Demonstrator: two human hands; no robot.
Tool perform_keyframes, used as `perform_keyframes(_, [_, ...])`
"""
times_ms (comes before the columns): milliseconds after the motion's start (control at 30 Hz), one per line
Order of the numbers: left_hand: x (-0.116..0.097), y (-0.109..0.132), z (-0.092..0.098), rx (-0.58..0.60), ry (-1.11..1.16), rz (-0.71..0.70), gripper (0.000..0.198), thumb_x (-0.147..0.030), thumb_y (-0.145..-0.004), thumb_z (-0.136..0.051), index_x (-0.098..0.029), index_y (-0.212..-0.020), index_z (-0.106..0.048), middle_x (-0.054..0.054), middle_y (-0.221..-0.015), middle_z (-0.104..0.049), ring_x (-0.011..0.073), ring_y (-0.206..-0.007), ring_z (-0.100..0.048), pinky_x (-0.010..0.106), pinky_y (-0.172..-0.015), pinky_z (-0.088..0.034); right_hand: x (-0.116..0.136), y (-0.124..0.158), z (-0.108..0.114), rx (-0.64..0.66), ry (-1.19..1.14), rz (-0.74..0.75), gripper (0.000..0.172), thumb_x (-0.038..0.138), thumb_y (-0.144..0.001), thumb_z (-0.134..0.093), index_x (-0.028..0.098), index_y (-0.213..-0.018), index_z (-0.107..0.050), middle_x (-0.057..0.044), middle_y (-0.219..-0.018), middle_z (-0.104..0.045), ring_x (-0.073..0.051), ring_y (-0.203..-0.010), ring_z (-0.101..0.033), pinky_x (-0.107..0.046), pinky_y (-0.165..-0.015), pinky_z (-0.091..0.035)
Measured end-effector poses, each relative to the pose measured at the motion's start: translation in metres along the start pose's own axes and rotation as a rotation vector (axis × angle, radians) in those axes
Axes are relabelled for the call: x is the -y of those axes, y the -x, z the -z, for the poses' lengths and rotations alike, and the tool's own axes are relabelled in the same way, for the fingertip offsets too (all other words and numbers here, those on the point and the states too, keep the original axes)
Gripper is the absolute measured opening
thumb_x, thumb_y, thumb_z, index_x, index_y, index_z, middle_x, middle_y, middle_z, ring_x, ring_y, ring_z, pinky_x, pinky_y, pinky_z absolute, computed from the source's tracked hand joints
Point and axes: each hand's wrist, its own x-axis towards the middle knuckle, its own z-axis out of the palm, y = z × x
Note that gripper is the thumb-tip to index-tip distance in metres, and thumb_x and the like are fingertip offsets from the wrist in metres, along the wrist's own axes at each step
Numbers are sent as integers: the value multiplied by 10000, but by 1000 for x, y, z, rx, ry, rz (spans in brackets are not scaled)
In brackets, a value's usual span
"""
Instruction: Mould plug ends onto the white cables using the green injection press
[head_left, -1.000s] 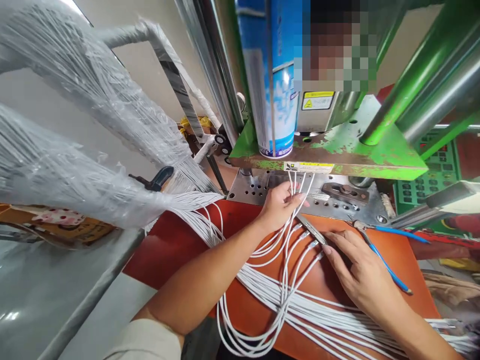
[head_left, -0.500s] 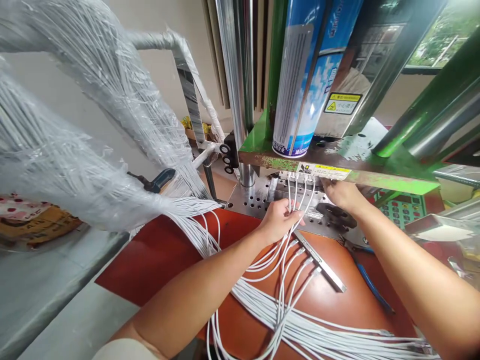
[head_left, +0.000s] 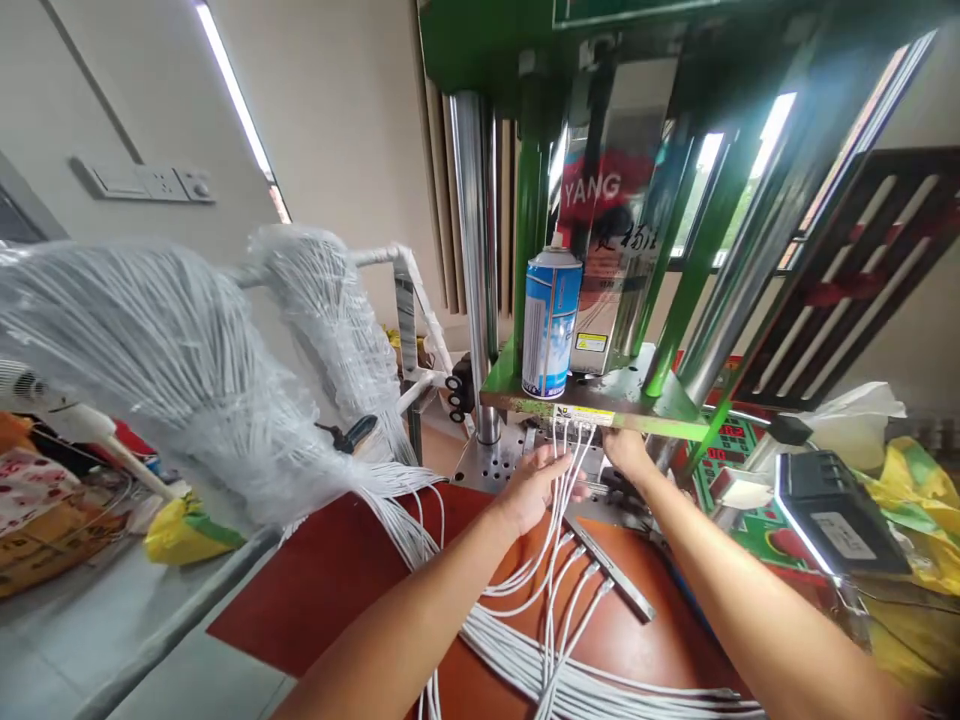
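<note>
My left hand (head_left: 531, 492) is closed round a few white cables (head_left: 576, 462), thumb in front and fingertips behind them. The upper cable ends reach in under the green press plate (head_left: 517, 395). My right hand (head_left: 627, 452) reaches beneath the plate's front edge; its fingers are hidden there, and I cannot see whether they hold anything. Below my hands a metal bar (head_left: 611, 570) lies slanted on the reddish-brown work surface (head_left: 330, 580), with several cable ends set along it. The perforated metal base (head_left: 487, 462) sits under the plate.
A blue spray can (head_left: 551, 325) stands on the press plate. At left hang plastic-wrapped cable bundles (head_left: 180, 350), their loose ends running across the surface. Steel columns (head_left: 472, 260) flank the press. At right are a green control panel (head_left: 724, 450) and a black box (head_left: 840, 515).
My view has tilted up and pulled back, showing more of the press and wall. My left hand's fingers are a little more extended around the cables; my right hand stays at the plate's edge.
</note>
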Motion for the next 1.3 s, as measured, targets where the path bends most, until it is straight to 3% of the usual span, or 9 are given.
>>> perform_keyframes(200, [-11, 40, -32, -41, 221, 259, 452, -499, -838, -750, -137, -1055, -591, 111, -846, -731, 169, -598, -675, 236, -498, -463, 8, 74, 16, -49, -64, -53, 294, 406, -1063, -424, 170, -1021, -594, -73, -986, -629, -204, -906, -630, -388, -844, -549])
perform_keyframes(367, [10, 93, -58, -91, 146, 264, 491, -544, -844, -728, -88, -1011, -656, -36, -574, -537, 21, -366, -237, 201, -388, -117, 23, 133, 34, -77, -12, -127, 288, 425, -1055, -368, 221, -946, -541, -78, -939, -579, -247, -872, -583, -410, -795, -507])
perform_keyframes(467, [15, 116, -72, -85, 75, 224, 587, -651, -828, -703, -98, -1021, -662, -72, -509, -456, 28, -351, -194, 217, -375, -113, 17, 150, 38, -125, 27, -209, 289, 420, -1046, -361, 220, -947, -545, -96, -938, -575, -272, -875, -573, -443, -793, -488])
perform_keyframes(600, [-1, 134, -82, -58, -52, 220, 609, -682, -842, -679, -104, -1035, -671, -61, -492, -463, 36, -357, -206, 217, -372, -95, -5, 169, 47, -72, -5, -206, 278, 404, -1031, -400, 230, -879, -555, -66, -882, -593, -248, -820, -589, -403, -756, -484])
perform_keyframes(733, [-18, 142, -82, -37, -140, 202, 561, -653, -861, -680, -109, -995, -676, -50, -490, -459, 41, -396, -241, 201, -403, -126, -24, 185, 56, -14, -56, -183, 322, 437, -1000, -468, 227, -787, -588, -63, -818, -599, -266, -828, -575, -421, -779, -475])
perform_keyframes(900, [-12, 145, -77, 7, -193, 202, 593, -690, -859, -661, -113, -997, -671, -51, -461, -464, 47, -359, -231, 213, -380, -115, -28, 191, 63, 13, -160, -224, 367, 529, -953, -545, 217, -831, -696, -105, -904, -644, -317, -922, -569, -542, -908, -450])
perform_keyframes(1033, [-8, 148, -77, 57, -249, 208, 605, -697, -856, -662, -102, -972, -678, -50, -432, -463, 46, -336, -224, 222, -374, -115, -3, 190, 68, 55, -365, -300, 499, 629, -987, -461, 209, -1123, -694, -148, -1169, -676, -329, -1135, -601, -556, -1023, -450])
perform_keyframes(1200, [-17, 153, -87, 106, -351, 257, 588, -674, -877, -653, -92, -947, -691, -38, -440, -476, 53, -360, -297, 215, -416, -174, 48, 182, 74, 440, -971, -381, 737, 696, -1032, -177, 181, -1231, -666, -113, -924, -736, -231, -758, -703, -376, -661, -570])
perform_keyframes(1300, [-23, 154, -92, 143, -434, 277, 585, -658, -906, -628, -79, -948, -699, -39, -448, -458, 55, -389, -317, 212, -447, -205, 64, 177, 79, 554, -1393, -430, 632, 703, -975, -445, 153, -1174, -684, -122, -900, -718, -217, -709, -677, -352, -616, -546])
